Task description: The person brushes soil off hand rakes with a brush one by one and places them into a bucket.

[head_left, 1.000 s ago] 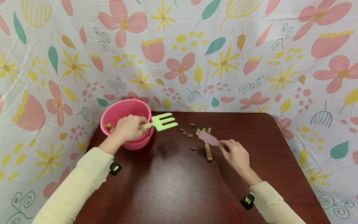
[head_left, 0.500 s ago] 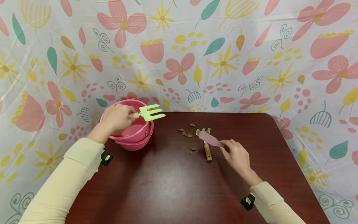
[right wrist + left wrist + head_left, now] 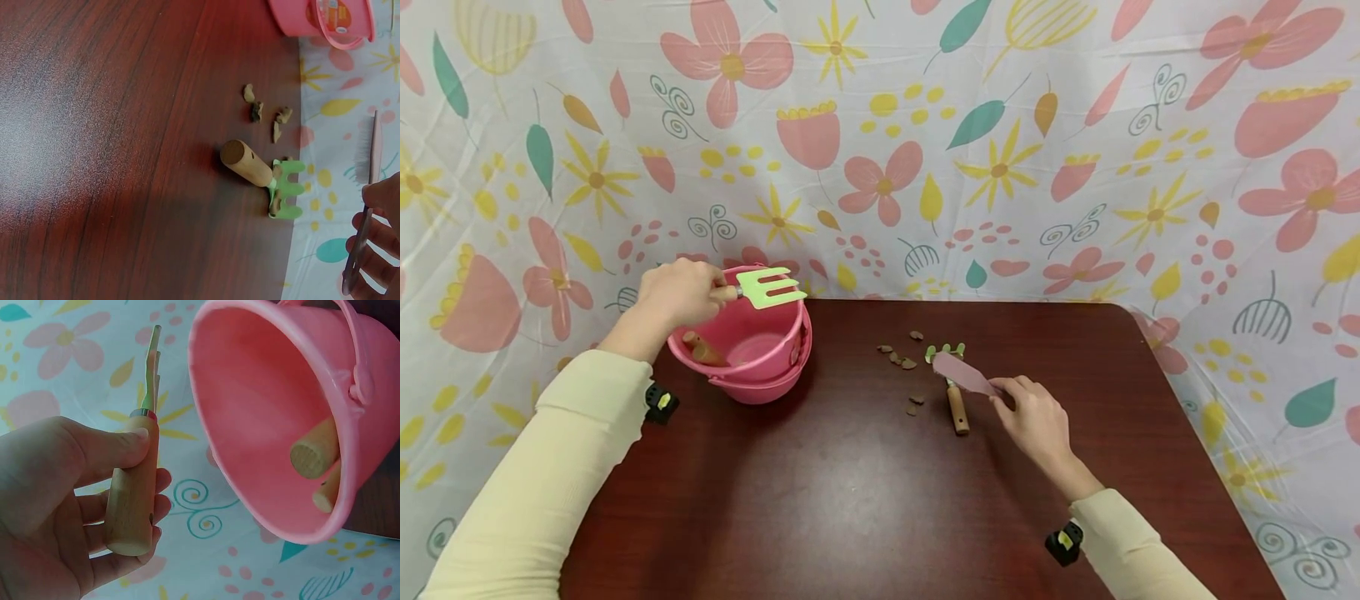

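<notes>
My left hand (image 3: 677, 292) grips a garden hand fork (image 3: 769, 288) by its wooden handle, its light-green tines pointing right over the pink bucket (image 3: 760, 390). In the left wrist view the thumb presses along the handle, with the bucket's mouth to the right. Wooden handles (image 3: 315, 450) of other tools lie inside the bucket. My right hand (image 3: 1036, 414) holds a mauve brush (image 3: 961, 372) by its handle; its pale bristles (image 3: 362, 147) show in the right wrist view. Under the brush, a green hand rake (image 3: 247, 164) with a wooden handle lies on the table.
Several brown dry chips (image 3: 908, 363) lie scattered between the bucket and the rake, some near the rake's tines. The dark wood table (image 3: 865, 500) meets a flowered cloth (image 3: 880, 125) at its back, with more cloth along both sides.
My left hand has moved left and up with the hand fork, from the bucket's right side to over its back left. The wooden handles inside show again. The right hand and brush stay put.
</notes>
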{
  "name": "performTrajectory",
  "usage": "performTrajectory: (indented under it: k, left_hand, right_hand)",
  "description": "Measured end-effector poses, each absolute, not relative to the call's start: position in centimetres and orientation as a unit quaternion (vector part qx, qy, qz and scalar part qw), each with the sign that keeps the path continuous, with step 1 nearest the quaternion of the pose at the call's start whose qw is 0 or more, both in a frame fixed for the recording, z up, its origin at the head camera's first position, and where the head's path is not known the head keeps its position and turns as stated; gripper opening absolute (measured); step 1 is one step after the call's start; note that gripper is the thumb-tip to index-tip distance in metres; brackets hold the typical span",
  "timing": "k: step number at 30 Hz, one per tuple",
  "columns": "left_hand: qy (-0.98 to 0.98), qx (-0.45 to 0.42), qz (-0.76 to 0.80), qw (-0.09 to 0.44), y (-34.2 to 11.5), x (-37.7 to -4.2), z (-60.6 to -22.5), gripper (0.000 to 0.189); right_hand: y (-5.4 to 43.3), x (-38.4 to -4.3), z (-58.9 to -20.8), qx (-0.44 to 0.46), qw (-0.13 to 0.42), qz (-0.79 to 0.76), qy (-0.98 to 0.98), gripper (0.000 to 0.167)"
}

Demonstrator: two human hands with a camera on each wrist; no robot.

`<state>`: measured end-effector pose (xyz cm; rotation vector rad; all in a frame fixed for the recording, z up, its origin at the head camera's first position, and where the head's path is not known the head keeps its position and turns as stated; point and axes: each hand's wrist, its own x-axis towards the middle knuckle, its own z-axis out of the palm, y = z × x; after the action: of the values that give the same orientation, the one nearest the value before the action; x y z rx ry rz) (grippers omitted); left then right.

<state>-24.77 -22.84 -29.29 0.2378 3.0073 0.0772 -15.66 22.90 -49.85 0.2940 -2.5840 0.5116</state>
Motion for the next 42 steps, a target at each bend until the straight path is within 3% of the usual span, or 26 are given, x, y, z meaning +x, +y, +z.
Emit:
performTrajectory:
  k: [21,42]
  left_hand:
    - [0.993,0.03,0.023,0.11,-25.4,-26.2,-30.3,0.033]
    - [0.984,0.036,-0.056,0.164,-23.3,-27.6,-32.1,0.033]
  right_hand:
    - [22.8,-15.3,-49.9,0.108,0.239,0.187,-0.947,0.026]
    - [22.6,-15.2,-49.8,0.107,0.229,0.182,-0.95,0.025]
